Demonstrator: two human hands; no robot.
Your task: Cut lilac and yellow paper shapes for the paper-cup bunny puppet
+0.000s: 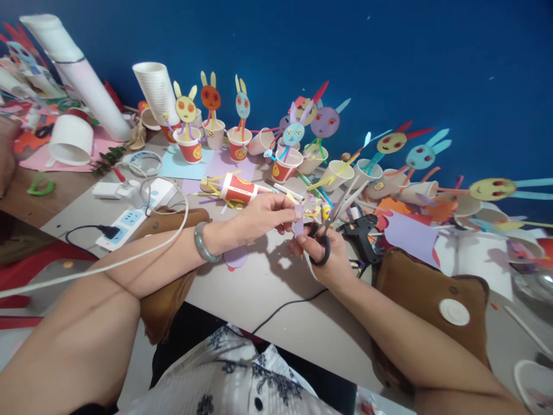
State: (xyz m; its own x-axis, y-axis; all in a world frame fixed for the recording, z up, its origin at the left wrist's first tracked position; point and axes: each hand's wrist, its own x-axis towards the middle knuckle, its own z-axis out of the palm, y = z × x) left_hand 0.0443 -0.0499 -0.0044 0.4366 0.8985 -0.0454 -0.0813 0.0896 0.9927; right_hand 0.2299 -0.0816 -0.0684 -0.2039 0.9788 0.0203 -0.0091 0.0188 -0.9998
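Note:
My left hand (270, 214) pinches a small strip of light purple paper (299, 218) between thumb and fingers, above the table. In my right hand (332, 262) is a pair of scissors (320, 256) with black handles; the blades point up and away from me, clear of the paper. The fingertips of my right hand come close to the strip's lower end, and whether they touch it I cannot tell. Below my left wrist lies a purple paper disc (235, 257). Just beyond that hand, a red and white paper cup (239, 189) rests on its side.
Several cups with paper rabbit figures (190, 144) line the blue wall. A black glue gun (362, 233) lies right of the scissors. At left are a power strip (125, 227) and a white cable crossing my left arm. Brown padded pouches (425, 305) lie by both forearms.

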